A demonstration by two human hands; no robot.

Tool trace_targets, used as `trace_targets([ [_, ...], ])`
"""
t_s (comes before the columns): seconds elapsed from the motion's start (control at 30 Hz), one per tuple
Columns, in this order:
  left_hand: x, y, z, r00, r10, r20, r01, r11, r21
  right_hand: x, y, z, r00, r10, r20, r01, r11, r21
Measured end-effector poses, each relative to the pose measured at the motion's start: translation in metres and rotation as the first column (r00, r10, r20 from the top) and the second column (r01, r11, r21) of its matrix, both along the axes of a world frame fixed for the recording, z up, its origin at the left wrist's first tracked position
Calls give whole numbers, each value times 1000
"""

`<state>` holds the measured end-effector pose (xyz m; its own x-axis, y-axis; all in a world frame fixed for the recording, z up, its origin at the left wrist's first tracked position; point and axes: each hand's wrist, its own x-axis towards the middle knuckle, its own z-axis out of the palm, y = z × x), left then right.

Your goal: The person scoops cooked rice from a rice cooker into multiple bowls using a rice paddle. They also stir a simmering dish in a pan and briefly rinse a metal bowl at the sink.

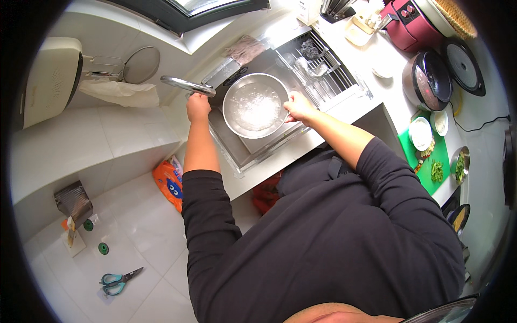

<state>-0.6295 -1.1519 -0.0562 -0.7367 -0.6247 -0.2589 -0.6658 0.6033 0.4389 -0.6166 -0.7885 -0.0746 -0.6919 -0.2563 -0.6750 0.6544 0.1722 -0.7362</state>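
A round metal pot (229,105) is over the steel sink (226,139), with clear, rippled water (256,105) in it. My right hand (298,107) grips the pot at its right side; the fingers hide whether they close on a handle or the rim. At the sink's back left corner, my left hand (198,107) is closed around the lower part of the chrome faucet (188,85). The curved spout sticks out to the left above that hand, turned away from the pot.
Right of the sink basin is a metal drying rack (337,66). A rice cooker (424,82) with its lid up and a red appliance (410,30) stand on the counter. Chopped greens (437,171) lie on a green cutting board (444,155). Scissors (119,281) lie at lower left.
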Motion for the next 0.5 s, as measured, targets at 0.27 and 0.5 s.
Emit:
trace_targets([
  [0.27, 59, 95, -94, 585, 653, -482, -265, 715, 647, 12, 107, 42, 997, -67, -40, 68, 997, 36],
  [0.5, 74, 314, -2, 858, 269, -439, 262, 505, 822, 32, 263, 100, 942, -302, -149, 316, 945, 87],
])
